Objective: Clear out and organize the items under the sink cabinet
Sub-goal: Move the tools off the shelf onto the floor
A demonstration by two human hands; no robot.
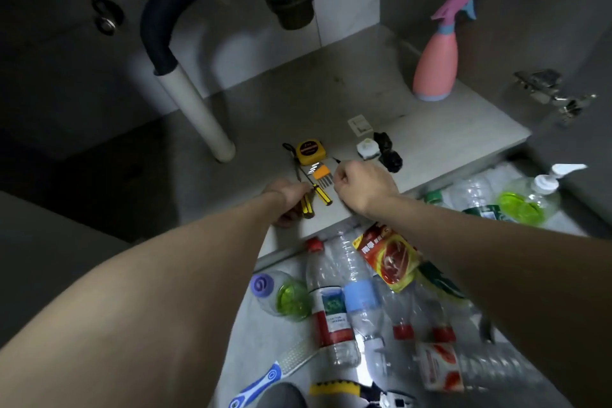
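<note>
Both my hands reach onto the grey cabinet floor (331, 99) under the sink. My left hand (287, 195) grips a yellow-and-black screwdriver (307, 206) near the front edge. A second yellow-and-black screwdriver (323, 194) lies beside it. My right hand (362, 183) is curled into a fist and pinches a thin dark-tipped tool (337, 160). Between the hands sits an orange bit holder (321, 174), with a yellow tape measure (309, 151) just behind it. A pink spray bottle (436, 68) stands at the back right.
A white drain pipe (198, 113) stands at the left, black trap above. A small white device (367, 148) and black strap (388, 151) lie right. On the floor outside lie several plastic bottles (332, 305), a red packet (389, 260), a green soap pump (530, 199), a blue brush (268, 378).
</note>
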